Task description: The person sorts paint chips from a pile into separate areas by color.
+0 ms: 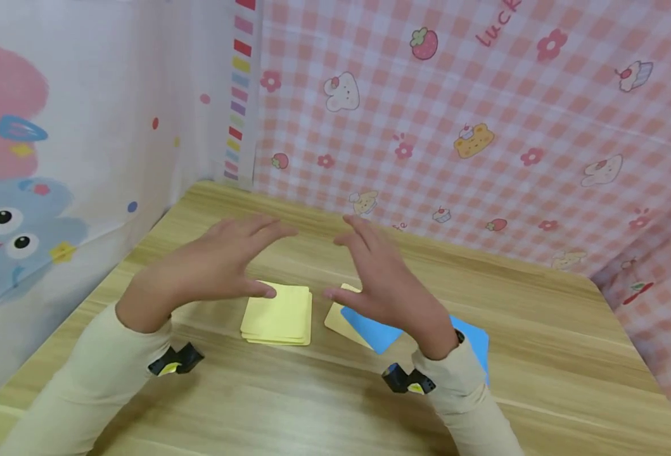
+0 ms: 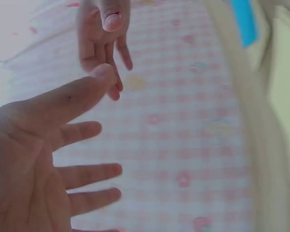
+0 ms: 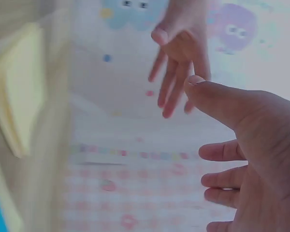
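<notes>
Both hands hover over the table with palms facing each other and nothing held. The left hand (image 1: 221, 261) has its fingers spread and extended, its thumb overlapping the top of a stack of pale yellow square cards (image 1: 281, 318) in the head view. Opposite it, the right hand (image 1: 382, 278) also has extended fingers. Below the right hand lie a pale yellow card (image 1: 341, 322) and a blue card (image 1: 374, 331) overlapping it, both partly hidden by the hand. Another blue piece (image 1: 476, 339) shows behind the right wrist.
The wooden table (image 1: 289, 399) meets a pink checked cloth (image 1: 483, 95) at the back and a white printed cloth (image 1: 113, 95) on the left. Black wrist cameras sit on the left wrist (image 1: 177, 360) and the right wrist (image 1: 408, 380).
</notes>
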`<state>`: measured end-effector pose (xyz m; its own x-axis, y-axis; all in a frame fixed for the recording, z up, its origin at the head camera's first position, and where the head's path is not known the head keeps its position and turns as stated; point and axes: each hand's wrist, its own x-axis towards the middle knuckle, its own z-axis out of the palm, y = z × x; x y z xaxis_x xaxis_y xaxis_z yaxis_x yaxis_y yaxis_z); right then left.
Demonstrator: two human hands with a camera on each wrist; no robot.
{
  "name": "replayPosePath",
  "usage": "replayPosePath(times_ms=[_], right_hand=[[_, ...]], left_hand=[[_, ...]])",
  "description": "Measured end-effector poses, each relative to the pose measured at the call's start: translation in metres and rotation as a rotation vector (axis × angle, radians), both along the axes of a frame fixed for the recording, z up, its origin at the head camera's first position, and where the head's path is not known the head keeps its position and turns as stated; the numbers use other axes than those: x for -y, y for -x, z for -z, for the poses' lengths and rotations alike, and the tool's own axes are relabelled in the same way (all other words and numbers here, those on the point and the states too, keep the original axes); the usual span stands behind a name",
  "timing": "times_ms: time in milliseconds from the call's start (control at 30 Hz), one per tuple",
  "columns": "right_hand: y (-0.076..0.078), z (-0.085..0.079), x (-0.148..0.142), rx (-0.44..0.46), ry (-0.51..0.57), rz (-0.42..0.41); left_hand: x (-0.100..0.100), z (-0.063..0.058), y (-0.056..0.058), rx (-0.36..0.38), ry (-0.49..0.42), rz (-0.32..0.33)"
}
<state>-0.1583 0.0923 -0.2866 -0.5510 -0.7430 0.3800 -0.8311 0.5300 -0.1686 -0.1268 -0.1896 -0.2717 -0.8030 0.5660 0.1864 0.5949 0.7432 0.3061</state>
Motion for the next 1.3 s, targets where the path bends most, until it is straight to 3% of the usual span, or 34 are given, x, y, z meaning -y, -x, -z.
replayPosePath(times_ms=[133,300,633,867,967,1067,1200,1300], right_hand=[[-0.003,-0.014,-0.018,-0.1,0.077,-0.022],[-0.002,-0.014,-0.039,-0.088,0.077,0.018],[-0.016,-0.014,-0.097,-0.069,0.084,0.182],[-0.019,-0.021,-0.114,-0.055,0.047,0.242],[-0.014,-0.016,-0.107,0.009,-0.036,0.271],[-0.01,-0.003,-0.098,0.118,-0.164,0.306],[-0.009,0.025,-0.088,0.284,-0.317,0.339],[-0.008,0.046,-0.085,0.374,-0.389,0.365]], left_hand=[[-0.007,-0.012,-0.005,-0.041,-0.051,0.035],[-0.032,-0.006,0.005,-0.032,-0.069,0.094],[-0.099,-0.009,0.028,0.09,-0.011,0.184],[-0.113,-0.008,0.041,0.167,0.002,0.186],[-0.117,0.003,0.05,0.181,-0.02,0.217],[-0.122,0.028,0.066,0.226,-0.022,0.235],[-0.134,0.063,0.083,0.321,0.042,0.248],[-0.148,0.078,0.087,0.35,0.112,0.279]])
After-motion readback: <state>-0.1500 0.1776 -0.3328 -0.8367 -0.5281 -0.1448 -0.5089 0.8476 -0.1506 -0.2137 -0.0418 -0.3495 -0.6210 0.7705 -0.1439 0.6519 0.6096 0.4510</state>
